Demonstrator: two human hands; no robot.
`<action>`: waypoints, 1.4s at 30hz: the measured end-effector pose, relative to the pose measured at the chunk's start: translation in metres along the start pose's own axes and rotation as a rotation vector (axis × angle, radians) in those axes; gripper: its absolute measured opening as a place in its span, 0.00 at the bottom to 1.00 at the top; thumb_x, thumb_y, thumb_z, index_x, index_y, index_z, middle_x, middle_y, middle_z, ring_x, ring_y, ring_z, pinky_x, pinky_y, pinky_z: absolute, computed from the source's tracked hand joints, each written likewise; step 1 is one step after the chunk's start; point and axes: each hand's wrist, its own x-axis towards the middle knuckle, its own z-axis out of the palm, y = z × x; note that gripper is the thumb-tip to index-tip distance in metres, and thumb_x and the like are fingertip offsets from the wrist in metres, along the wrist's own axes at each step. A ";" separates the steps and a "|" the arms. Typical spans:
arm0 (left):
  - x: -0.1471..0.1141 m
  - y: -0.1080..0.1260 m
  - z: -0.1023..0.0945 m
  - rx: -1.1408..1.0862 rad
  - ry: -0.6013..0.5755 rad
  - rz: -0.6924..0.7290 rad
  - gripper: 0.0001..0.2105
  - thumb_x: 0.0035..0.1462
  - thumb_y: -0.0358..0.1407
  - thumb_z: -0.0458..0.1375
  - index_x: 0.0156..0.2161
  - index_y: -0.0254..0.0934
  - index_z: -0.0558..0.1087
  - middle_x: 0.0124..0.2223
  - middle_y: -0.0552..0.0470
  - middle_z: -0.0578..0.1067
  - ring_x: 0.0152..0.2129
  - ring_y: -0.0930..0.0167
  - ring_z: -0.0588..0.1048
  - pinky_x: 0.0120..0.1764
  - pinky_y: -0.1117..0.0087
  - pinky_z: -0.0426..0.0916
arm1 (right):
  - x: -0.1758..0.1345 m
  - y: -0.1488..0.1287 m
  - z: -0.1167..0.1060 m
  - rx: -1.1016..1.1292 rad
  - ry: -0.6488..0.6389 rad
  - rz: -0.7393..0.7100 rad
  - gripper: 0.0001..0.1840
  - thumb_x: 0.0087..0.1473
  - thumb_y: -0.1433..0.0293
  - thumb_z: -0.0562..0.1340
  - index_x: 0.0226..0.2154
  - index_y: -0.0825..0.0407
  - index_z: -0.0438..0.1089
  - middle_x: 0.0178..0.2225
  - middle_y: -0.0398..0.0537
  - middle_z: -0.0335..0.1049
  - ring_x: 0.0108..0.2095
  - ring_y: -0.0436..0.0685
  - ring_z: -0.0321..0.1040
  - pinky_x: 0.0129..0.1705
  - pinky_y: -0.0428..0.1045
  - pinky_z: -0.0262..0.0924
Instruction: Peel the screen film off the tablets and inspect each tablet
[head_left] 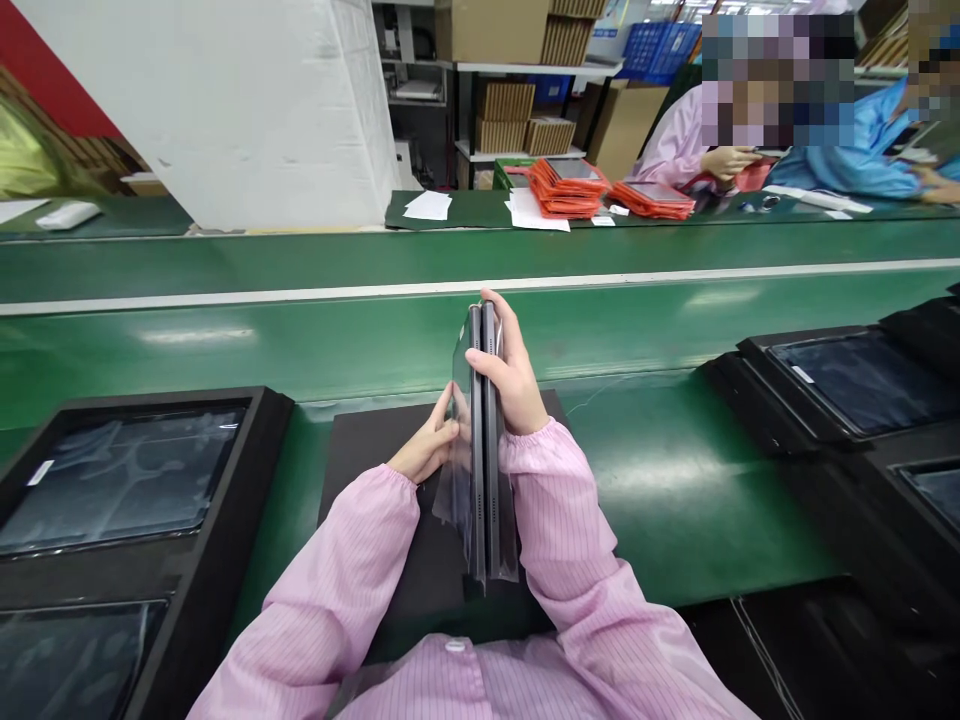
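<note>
Two thin dark tablets stand on edge, face to face, in front of me. The left tablet [477, 440] and the right tablet [492, 450] both have clear plastic film [452, 495] hanging loose about them. My right hand [514, 375] is closed round their upper part, thumb across the edges and fingers behind the right one. My left hand [431, 440] presses against the left tablet's outer face, supporting it, with some fingers seen through the film. Beneath them a black foam sheet [360, 460] lies on the green bench.
At left a black foam tray [262, 420] holds film-covered tablets; more black trays with tablets [862, 380] are at right. A raised green ledge [337, 265] crosses ahead. Beyond it are stacked orange-sleeved devices [566, 190], a white wrapped block [277, 110] and co-workers in pink and blue sleeves.
</note>
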 end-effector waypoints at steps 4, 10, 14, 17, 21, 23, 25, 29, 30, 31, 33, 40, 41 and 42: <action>0.001 0.001 -0.001 -0.016 0.012 -0.022 0.59 0.44 0.46 0.73 0.72 0.47 0.39 0.48 0.44 0.77 0.37 0.65 0.77 0.38 0.67 0.71 | 0.000 0.001 0.002 -0.053 0.028 0.022 0.34 0.53 0.59 0.63 0.62 0.43 0.58 0.67 0.43 0.54 0.67 0.63 0.52 0.69 0.60 0.49; 0.001 -0.001 -0.001 -0.042 0.015 -0.016 0.58 0.43 0.46 0.74 0.72 0.47 0.42 0.45 0.47 0.77 0.35 0.67 0.76 0.40 0.65 0.71 | 0.001 0.005 0.000 -0.043 0.047 0.029 0.34 0.53 0.62 0.62 0.62 0.44 0.57 0.68 0.42 0.53 0.67 0.61 0.52 0.69 0.59 0.49; -0.003 -0.003 0.010 -0.096 0.052 0.044 0.53 0.41 0.46 0.74 0.69 0.47 0.51 0.51 0.47 0.76 0.46 0.64 0.75 0.49 0.66 0.69 | 0.002 0.002 0.000 -0.037 0.034 0.035 0.35 0.54 0.60 0.61 0.64 0.43 0.56 0.69 0.40 0.52 0.68 0.61 0.51 0.70 0.59 0.47; -0.006 -0.005 0.018 -0.111 0.103 0.080 0.41 0.40 0.47 0.74 0.59 0.40 0.67 0.52 0.46 0.76 0.53 0.60 0.73 0.51 0.67 0.68 | -0.009 -0.010 0.001 -0.039 -0.003 0.054 0.38 0.57 0.59 0.60 0.67 0.42 0.51 0.71 0.37 0.46 0.71 0.59 0.45 0.72 0.58 0.42; -0.008 -0.007 0.019 -0.117 0.165 0.154 0.34 0.39 0.45 0.75 0.53 0.41 0.71 0.53 0.48 0.76 0.55 0.58 0.71 0.55 0.65 0.67 | -0.054 -0.032 -0.004 -0.016 -0.111 0.186 0.37 0.63 0.62 0.59 0.70 0.41 0.47 0.72 0.35 0.41 0.72 0.56 0.38 0.73 0.56 0.38; -0.008 -0.009 0.018 -0.109 0.179 0.172 0.35 0.39 0.46 0.74 0.53 0.42 0.70 0.52 0.48 0.77 0.56 0.57 0.71 0.56 0.63 0.67 | -0.081 -0.039 -0.010 0.054 -0.188 0.251 0.35 0.64 0.64 0.59 0.70 0.41 0.48 0.71 0.38 0.46 0.71 0.58 0.45 0.72 0.58 0.44; -0.008 -0.010 0.018 -0.098 0.193 0.183 0.35 0.40 0.46 0.74 0.54 0.41 0.69 0.51 0.47 0.77 0.56 0.57 0.70 0.57 0.62 0.67 | -0.105 -0.043 -0.016 0.051 -0.223 0.276 0.35 0.64 0.65 0.59 0.69 0.39 0.49 0.70 0.39 0.49 0.70 0.61 0.47 0.71 0.62 0.47; -0.009 -0.012 0.021 -0.078 0.223 0.215 0.36 0.39 0.44 0.74 0.54 0.38 0.69 0.55 0.44 0.75 0.60 0.55 0.66 0.60 0.61 0.64 | -0.129 -0.045 -0.023 -0.085 -0.157 0.223 0.36 0.62 0.68 0.60 0.69 0.37 0.50 0.70 0.37 0.50 0.70 0.62 0.46 0.71 0.64 0.44; -0.010 -0.011 0.022 -0.076 0.224 0.225 0.35 0.39 0.43 0.74 0.54 0.38 0.69 0.57 0.43 0.73 0.62 0.55 0.64 0.61 0.61 0.62 | -0.130 -0.046 -0.023 -0.096 -0.147 0.204 0.36 0.62 0.68 0.59 0.69 0.37 0.50 0.70 0.37 0.50 0.70 0.62 0.46 0.71 0.64 0.45; -0.011 -0.011 0.023 -0.076 0.224 0.234 0.35 0.39 0.42 0.74 0.54 0.38 0.69 0.59 0.43 0.72 0.63 0.55 0.62 0.63 0.61 0.60 | -0.131 -0.046 -0.024 -0.103 -0.143 0.190 0.35 0.62 0.68 0.59 0.69 0.37 0.50 0.69 0.38 0.51 0.70 0.62 0.47 0.71 0.64 0.47; -0.013 -0.011 0.025 -0.074 0.221 0.254 0.35 0.40 0.41 0.74 0.54 0.38 0.68 0.60 0.44 0.70 0.65 0.56 0.59 0.65 0.62 0.56 | -0.131 -0.048 -0.024 -0.126 -0.141 0.171 0.35 0.63 0.68 0.58 0.69 0.38 0.50 0.69 0.39 0.52 0.69 0.62 0.49 0.70 0.64 0.50; -0.013 -0.015 0.023 -0.028 0.218 0.301 0.37 0.44 0.41 0.72 0.59 0.38 0.65 0.64 0.43 0.66 0.66 0.56 0.58 0.67 0.59 0.52 | -0.127 -0.049 -0.020 -0.264 0.010 0.191 0.27 0.66 0.69 0.58 0.65 0.35 0.59 0.64 0.39 0.64 0.65 0.60 0.60 0.66 0.59 0.59; -0.012 -0.015 0.023 -0.029 0.220 0.301 0.36 0.44 0.41 0.72 0.58 0.38 0.65 0.64 0.42 0.66 0.66 0.56 0.57 0.67 0.59 0.52 | -0.127 -0.048 -0.019 -0.270 0.035 0.210 0.26 0.67 0.68 0.57 0.64 0.35 0.61 0.63 0.38 0.64 0.64 0.60 0.60 0.66 0.59 0.59; -0.011 -0.016 0.022 -0.035 0.224 0.298 0.36 0.44 0.41 0.72 0.58 0.37 0.66 0.64 0.42 0.66 0.66 0.56 0.57 0.67 0.59 0.53 | -0.126 -0.047 -0.018 -0.261 0.054 0.224 0.24 0.67 0.67 0.56 0.63 0.35 0.62 0.63 0.38 0.65 0.64 0.60 0.60 0.67 0.59 0.58</action>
